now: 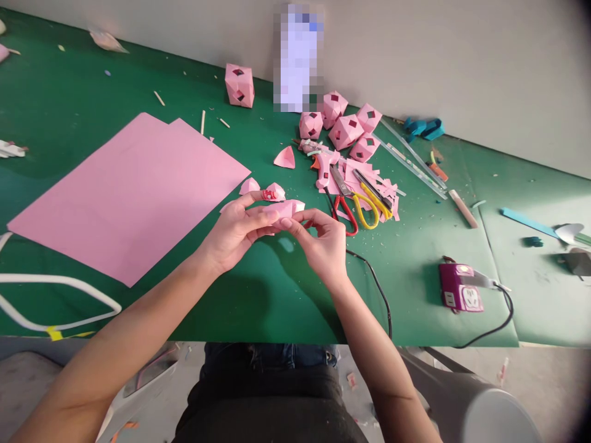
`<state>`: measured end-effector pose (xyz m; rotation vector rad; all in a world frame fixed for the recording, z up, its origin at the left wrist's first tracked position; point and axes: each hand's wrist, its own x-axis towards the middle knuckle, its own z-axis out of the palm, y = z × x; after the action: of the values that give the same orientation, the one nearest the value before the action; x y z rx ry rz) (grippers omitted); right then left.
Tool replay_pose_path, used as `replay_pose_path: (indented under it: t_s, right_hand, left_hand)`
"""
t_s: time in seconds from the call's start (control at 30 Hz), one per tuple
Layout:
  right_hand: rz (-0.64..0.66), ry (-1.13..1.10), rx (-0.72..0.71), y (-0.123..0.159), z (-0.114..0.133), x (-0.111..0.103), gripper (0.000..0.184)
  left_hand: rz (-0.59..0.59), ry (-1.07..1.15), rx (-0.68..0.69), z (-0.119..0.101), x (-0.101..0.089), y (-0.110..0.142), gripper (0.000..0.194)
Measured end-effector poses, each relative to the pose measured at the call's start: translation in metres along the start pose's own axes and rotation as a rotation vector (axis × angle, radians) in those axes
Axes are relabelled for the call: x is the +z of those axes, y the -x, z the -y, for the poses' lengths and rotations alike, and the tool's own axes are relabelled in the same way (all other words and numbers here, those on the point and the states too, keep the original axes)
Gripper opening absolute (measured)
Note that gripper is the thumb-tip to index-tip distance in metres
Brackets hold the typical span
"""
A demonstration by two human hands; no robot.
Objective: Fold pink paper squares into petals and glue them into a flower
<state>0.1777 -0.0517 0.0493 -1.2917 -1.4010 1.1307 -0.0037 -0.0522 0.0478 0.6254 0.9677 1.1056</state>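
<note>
Between both hands is a small folded pink paper piece (pixel 285 209), held just above the green table. My left hand (pixel 237 229) pinches its left part, with a red-and-white wrap around one finger. The thumb and fingertips of my right hand (pixel 321 237) close on its right end. Just beyond the fingers lie two small folded pink pieces (pixel 250 186), partly hidden by my left hand. A pink paper triangle (pixel 285 157) rests farther back. To the right are a pink glue gun (pixel 325 169), red-handled scissors (pixel 345 215) and yellow-handled scissors (pixel 367 209).
Large pink paper sheets (pixel 133 191) cover the left side. Several pink paper polyhedra (pixel 346 131) cluster at the back beside a blurred-out upright object (pixel 298 58). Pink scraps (pixel 369 175) and clear glue sticks (pixel 413 163) lie rightward. A purple power socket (pixel 462 289) with a black cable stands front right.
</note>
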Motion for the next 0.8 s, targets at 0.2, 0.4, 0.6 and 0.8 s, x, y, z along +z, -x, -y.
replay_pose_path:
  t_s: [0.2, 0.4, 0.6, 0.8]
  right_hand:
    - [0.242, -0.268, 0.112, -0.004, -0.004, -0.007, 0.044]
    - [0.253, -0.332, 0.206, -0.007, -0.004, -0.004, 0.048]
    - [0.285, -0.344, 0.232, -0.009, -0.010, -0.004, 0.049]
    - [0.263, -0.464, 0.217, -0.009, -0.014, -0.003, 0.041]
  left_hand:
    - [0.116, -0.004, -0.095, -0.001, -0.005, -0.004, 0.048]
    - [0.075, 0.057, -0.127, 0.003, -0.009, -0.007, 0.048]
    - [0.028, 0.018, -0.101, 0.001, -0.004, -0.007, 0.051]
    - [0.045, -0.055, -0.066, -0.004, -0.004, -0.004, 0.059]
